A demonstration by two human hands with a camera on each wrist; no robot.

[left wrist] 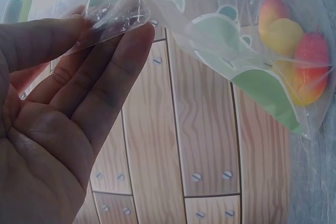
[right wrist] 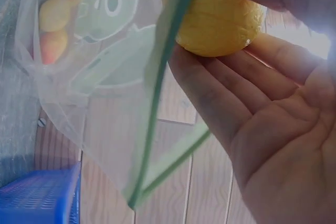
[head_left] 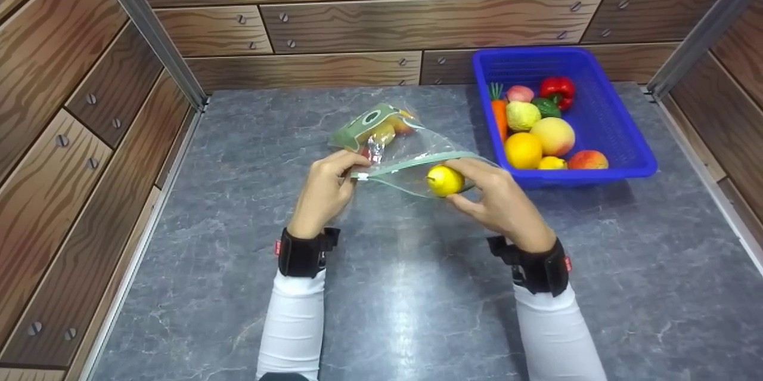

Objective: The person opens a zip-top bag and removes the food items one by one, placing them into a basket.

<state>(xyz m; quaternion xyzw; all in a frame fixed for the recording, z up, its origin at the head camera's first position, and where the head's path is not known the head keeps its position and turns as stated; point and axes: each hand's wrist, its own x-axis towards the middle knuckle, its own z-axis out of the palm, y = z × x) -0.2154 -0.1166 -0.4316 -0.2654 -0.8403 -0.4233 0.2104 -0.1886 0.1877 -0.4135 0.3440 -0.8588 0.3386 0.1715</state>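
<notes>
Yellow, smooth, pear-shaped fruit w/ a short stem [head_left: 445, 180]: tips for bagging it clean

Ok so rn the fruit sits right at the mouth of a clear, floppy plastic zip bag w/ green cartoon print [head_left: 432, 142], stem end pointing left. From the right wrist cam, the thin green zip strip [head_left: 411, 163] crosses in front of part of it. Can't tell exactly how deep it is tbh.

Grip check: the right hand [head_left: 499, 199] has thumb and fingers around the fat end, parted only abt as wide as the fruit. The left hand [head_left: 326, 187] pinches film at the corner by the small white slider [head_left: 361, 176], thumb and fingers close together; can't tell how hard.

Imo:
- Keep the left corner up and a bit taut so the mouth doesn't collapse.
- Get fingertips past the strip b4 letting go, otherwise it prob rolls back out.
- Aim for the far end, where the rounded red-and-yellow fruits [left wrist: 312, 69] already are. Release low, no tossing.
- Pull the hand back slowly, fingers slim, since thin film likes to cling and come along.
- Watch the bag's right corner: nobody's holding it, and it's near the blue plastic basket [head_left: 587, 175], so a careless tug could snag it, I'd guess.
</notes>
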